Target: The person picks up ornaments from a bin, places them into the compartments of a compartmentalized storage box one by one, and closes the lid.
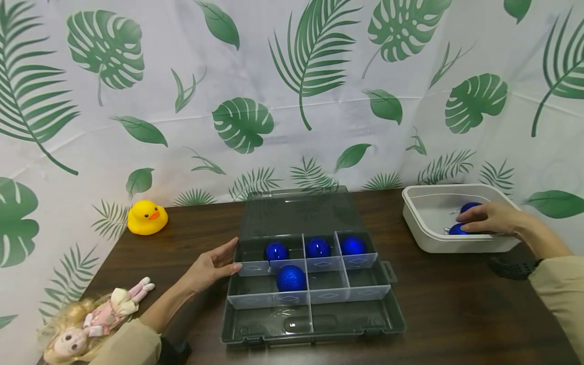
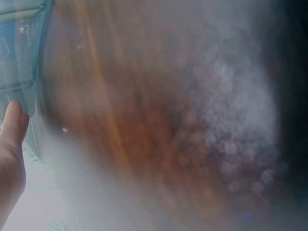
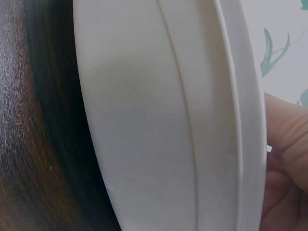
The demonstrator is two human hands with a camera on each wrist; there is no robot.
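Observation:
A smoky clear compartment box [image 1: 269, 317] lies on the table with its lid [image 1: 301, 213] folded back. Three blue balls sit in its back row: a left one [image 1: 276, 251], a middle one [image 1: 318, 248] and a right one [image 1: 354, 246]. In the row before them lies a glittery blue ball [image 1: 291, 279]. My left hand [image 1: 207, 271] touches the box's left edge, fingers extended and thumb at the rim. Inside the white bin [image 1: 456, 245], my right hand [image 1: 495, 219] grips a blue ball [image 1: 458, 229], partly hidden by the fingers. Another blue ball [image 1: 470, 207] lies behind it.
A yellow rubber duck [image 1: 147, 218] stands at the table's back left. A blond doll [image 1: 102, 322] lies at the front left, beside my left sleeve. Behind the dark wooden table [image 1: 456, 304] hangs a leaf-patterned cloth [image 1: 182, 116]. The bin's wall [image 3: 139, 115] fills the right wrist view.

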